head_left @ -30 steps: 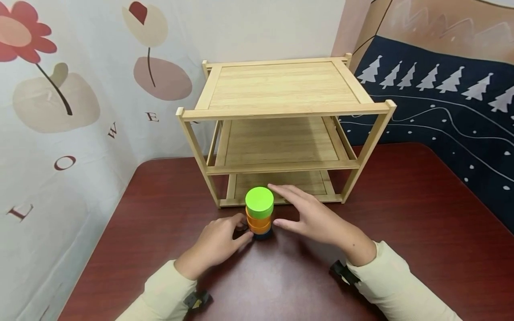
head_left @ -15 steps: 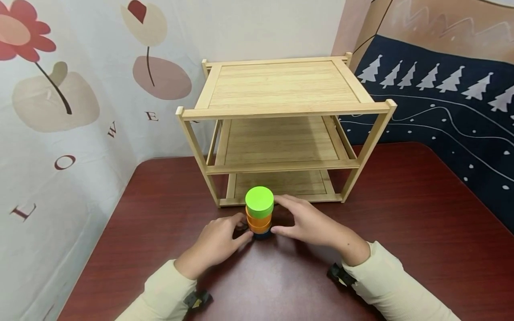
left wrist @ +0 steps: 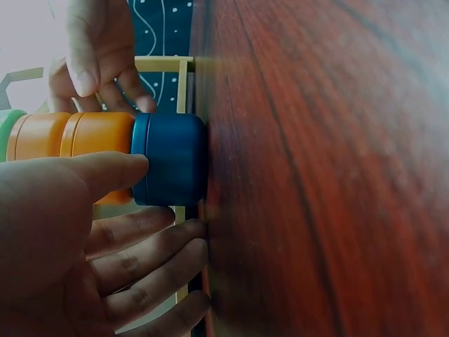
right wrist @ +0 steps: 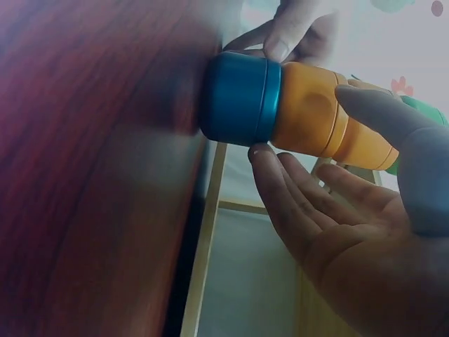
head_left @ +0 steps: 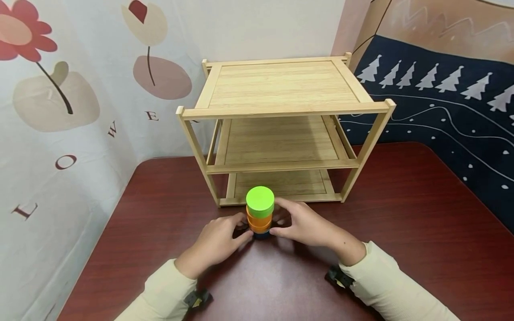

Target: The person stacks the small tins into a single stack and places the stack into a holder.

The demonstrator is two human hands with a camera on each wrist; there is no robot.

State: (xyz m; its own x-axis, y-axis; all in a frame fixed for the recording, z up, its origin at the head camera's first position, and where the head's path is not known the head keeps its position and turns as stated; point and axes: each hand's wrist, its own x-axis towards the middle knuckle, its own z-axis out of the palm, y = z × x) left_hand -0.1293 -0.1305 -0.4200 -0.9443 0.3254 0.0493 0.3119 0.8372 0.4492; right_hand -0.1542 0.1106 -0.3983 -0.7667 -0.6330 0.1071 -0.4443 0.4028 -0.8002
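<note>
Upright on the table stands a stack of round jars: a dark blue jar [left wrist: 175, 158] at the bottom, two orange jars [right wrist: 305, 105] above it and a green one [head_left: 260, 200] on top. My left hand [head_left: 217, 239] is low at the left side of the stack. Its thumb presses the blue jar near the rim, and its fingers curl round the far side. At the right side, my right hand [head_left: 309, 226] is cupped around the stack. One of its fingertips meets the blue jar's upper edge; its thumb is held off the orange jars.
Just behind the stack stands a light wooden three-tier shelf [head_left: 281, 167]. The dark red table [head_left: 401, 200] has a printed curtain [head_left: 92, 80] at its left and a dark blue one with white trees [head_left: 433, 111] at its right. A small black device [head_left: 339, 276] sits on each wrist.
My right hand has come down and to the left, closer round the stack's lower part. The stack has barely shifted, and my left hand stays in place.
</note>
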